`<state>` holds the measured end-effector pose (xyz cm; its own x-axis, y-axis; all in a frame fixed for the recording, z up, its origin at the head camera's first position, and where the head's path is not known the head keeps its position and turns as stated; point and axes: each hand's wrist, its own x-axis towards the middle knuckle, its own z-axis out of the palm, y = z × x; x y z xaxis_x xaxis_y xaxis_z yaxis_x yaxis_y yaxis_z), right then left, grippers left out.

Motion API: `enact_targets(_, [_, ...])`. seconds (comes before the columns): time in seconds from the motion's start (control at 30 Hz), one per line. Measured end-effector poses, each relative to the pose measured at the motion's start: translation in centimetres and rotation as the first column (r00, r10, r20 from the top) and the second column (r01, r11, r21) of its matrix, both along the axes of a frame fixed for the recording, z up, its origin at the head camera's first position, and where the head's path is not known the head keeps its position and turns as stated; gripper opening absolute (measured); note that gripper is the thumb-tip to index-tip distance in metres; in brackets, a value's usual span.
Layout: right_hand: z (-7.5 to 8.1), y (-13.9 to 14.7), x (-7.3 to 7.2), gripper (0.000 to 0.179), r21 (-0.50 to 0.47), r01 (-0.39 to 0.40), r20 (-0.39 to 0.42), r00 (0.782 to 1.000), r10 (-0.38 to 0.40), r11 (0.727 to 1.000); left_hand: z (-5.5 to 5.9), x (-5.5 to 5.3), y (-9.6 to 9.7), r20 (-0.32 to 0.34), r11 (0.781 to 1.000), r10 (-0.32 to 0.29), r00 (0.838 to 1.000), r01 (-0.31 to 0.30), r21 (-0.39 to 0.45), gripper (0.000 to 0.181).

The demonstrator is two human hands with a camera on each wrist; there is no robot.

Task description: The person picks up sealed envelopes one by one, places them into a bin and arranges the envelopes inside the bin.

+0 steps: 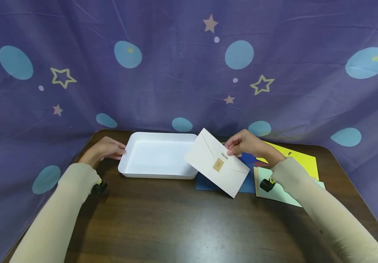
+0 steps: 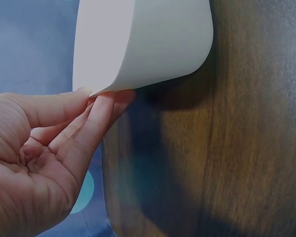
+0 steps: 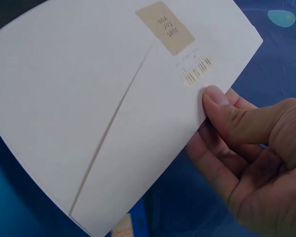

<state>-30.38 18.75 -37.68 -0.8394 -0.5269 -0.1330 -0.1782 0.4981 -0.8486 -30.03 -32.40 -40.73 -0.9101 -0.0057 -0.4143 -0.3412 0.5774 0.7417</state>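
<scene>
My right hand [image 1: 243, 142] pinches a white envelope [image 1: 213, 164] by one long edge, thumb on the flap side and fingers behind it. A tan label reading "Just for you" [image 3: 166, 27] and a small printed barcode show on that side. The envelope is tilted, and its left corner overlaps the right end of a white tray [image 1: 159, 157] in the head view. At the tray's left end, my left hand [image 1: 110, 148] pinches the rim between thumb and fingers, as the left wrist view shows [image 2: 64, 133]. The tray's bare inside faces up.
Right of the tray lie a blue sheet [image 1: 205, 183], a pale green envelope [image 1: 279, 191] and a yellow envelope [image 1: 302, 159], partly under the right arm. The brown wooden table [image 1: 162, 226] backs onto a purple patterned curtain [image 1: 176, 73].
</scene>
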Motion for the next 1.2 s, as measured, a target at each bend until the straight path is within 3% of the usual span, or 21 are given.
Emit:
enact_targets(0.47, [3.7,-3.7,-0.4,0.019,-0.07,0.093,-0.091,0.991,-0.099,0.993,0.2,0.0,0.1,0.009,1.0,0.016,1.0,-0.017,0.004,0.049])
enact_targets(0.83, [6.5,-6.7,-1.3,0.019,-0.124,0.117,-0.141,0.981,-0.134,0.985,0.1,0.1,0.1,0.015,1.0,0.029,0.999,-0.029,-0.009,0.049])
enact_targets(1.2, [7.5,-10.5,-2.0,0.016,-0.144,0.091,-0.176,0.977,-0.116,0.985,0.2,0.1,0.3,0.018,0.999,0.033,0.999,-0.033,0.02,0.049])
